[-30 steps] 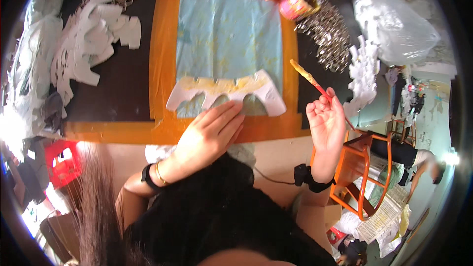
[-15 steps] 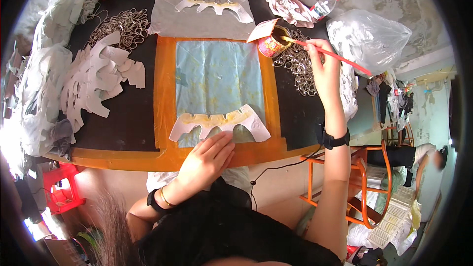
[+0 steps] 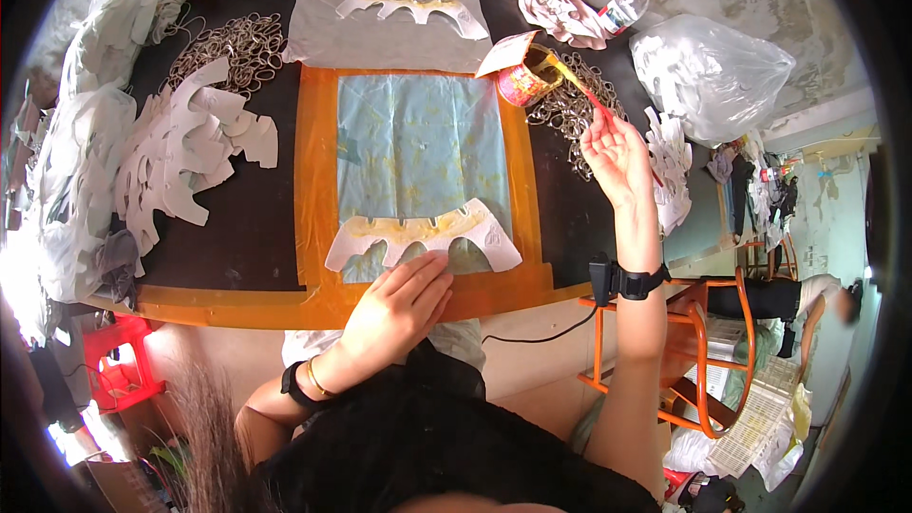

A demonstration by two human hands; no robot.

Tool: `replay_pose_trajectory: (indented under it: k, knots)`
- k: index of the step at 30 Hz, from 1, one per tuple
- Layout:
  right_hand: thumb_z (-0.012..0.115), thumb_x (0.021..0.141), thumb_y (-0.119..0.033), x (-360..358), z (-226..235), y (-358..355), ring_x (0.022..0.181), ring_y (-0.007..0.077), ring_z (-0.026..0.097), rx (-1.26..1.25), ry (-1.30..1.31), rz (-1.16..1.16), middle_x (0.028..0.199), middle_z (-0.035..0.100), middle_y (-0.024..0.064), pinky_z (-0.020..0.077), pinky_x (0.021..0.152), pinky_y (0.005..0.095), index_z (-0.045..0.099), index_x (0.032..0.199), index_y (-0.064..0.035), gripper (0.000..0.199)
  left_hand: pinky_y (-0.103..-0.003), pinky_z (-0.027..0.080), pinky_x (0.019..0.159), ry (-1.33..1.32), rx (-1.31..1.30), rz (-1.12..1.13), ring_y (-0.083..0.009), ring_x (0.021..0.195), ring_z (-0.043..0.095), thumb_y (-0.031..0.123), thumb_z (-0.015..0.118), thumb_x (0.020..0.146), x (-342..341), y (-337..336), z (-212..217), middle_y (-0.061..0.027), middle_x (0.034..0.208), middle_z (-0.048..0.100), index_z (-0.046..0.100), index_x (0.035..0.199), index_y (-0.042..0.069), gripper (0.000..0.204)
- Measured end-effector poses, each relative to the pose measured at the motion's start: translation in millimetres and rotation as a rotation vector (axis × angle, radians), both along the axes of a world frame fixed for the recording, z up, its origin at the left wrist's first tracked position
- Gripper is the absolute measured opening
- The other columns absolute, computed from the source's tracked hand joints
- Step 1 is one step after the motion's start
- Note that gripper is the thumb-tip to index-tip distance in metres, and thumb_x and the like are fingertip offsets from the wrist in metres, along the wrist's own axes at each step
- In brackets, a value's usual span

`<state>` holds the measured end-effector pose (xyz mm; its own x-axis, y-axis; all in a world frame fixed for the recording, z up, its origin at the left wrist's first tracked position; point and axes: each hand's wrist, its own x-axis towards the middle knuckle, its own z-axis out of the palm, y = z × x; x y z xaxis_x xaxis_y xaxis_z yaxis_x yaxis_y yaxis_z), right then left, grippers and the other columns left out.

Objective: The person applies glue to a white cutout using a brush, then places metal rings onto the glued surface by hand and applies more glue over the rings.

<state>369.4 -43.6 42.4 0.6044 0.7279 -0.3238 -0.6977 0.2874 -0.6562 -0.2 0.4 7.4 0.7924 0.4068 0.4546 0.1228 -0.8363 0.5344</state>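
My left hand (image 3: 404, 299) lies with its fingers stretched out on the lower edge of a white scalloped cut-out piece (image 3: 494, 245). Yellowish glue is smeared along the piece's upper part, which has small notches. My right hand (image 3: 616, 160), palm turned up, grips a thin red-handled brush (image 3: 591, 93). The brush's yellow-coated end rests at the mouth of an open, glue-smeared tin (image 3: 518, 87). A brownish flap or card (image 3: 505, 54) sits against the tin's rim. Under the white piece is a blue sheet (image 3: 418, 152) with yellow stains, framed by orange tape (image 3: 318, 161).
A silvery sheet (image 3: 313, 28) bears another glued piece (image 3: 456, 19) with metal rings. Metal rings lie in heaps at left (image 3: 237, 52) and right (image 3: 570, 114). White cut-outs (image 3: 180, 152), plastic bags (image 3: 708, 76) and a bottle (image 3: 627, 9) stand around. An orange-framed chair (image 3: 703, 351) is at right.
My right hand has rolled palm up and moved slightly down, swinging the brush handle steeper while its coated end stays by the tin. My left hand and the white piece have barely moved.
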Motion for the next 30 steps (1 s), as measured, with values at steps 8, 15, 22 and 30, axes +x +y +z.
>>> replay_pose_trajectory:
  k: [8,15,22,30]
  knots:
    - [0.061,0.091,-0.009,3.4,-17.1,-4.0,0.087,0.0197,0.059,0.132,0.028,0.062,0.099,0.059,0.0139,0.0500,0.085,0.0342,0.054,0.114,-0.0010,0.025,-0.036,0.050,0.089,0.002,-0.008,0.003,-0.0254,0.110,0.059,0.006,0.069,0.079,0.9,-0.7,0.0,-0.0114,0.114,0.063,0.066,0.100,0.001,0.022]
    - [0.061,0.092,-0.012,-16.4,-7.6,-3.7,0.094,0.0173,0.056,0.121,-0.045,-0.018,0.099,0.058,0.0116,0.0498,0.085,0.0325,0.056,0.113,-0.0002,0.024,-0.036,0.050,0.088,0.003,-0.008,0.011,-0.0251,0.110,0.059,0.006,0.069,0.079,0.6,-1.1,0.3,-0.0111,0.114,0.063,0.066,0.100,0.001,0.021]
    - [0.059,0.093,-0.008,-17.4,-12.6,-10.2,0.099,0.0184,0.059,0.119,-0.445,-0.001,0.109,0.062,0.0146,0.0490,0.088,0.0310,0.057,0.116,0.0016,0.025,-0.036,0.050,0.088,0.006,-0.013,0.009,-0.0250,0.110,0.059,0.006,0.069,0.079,0.8,-1.1,-0.8,-0.0112,0.114,0.063,0.066,0.100,0.001,0.022]
    - [0.057,0.092,0.000,-24.2,-7.5,-7.3,0.099,0.0185,0.062,0.056,-0.682,-0.010,0.110,0.064,0.0149,0.0498,0.091,0.0310,0.061,0.112,0.0010,0.021,-0.036,0.050,0.088,0.001,-0.005,0.010,-0.0252,0.110,0.059,0.006,0.069,0.078,2.2,-0.1,-0.2,-0.0114,0.115,0.063,0.066,0.100,0.001,0.022]
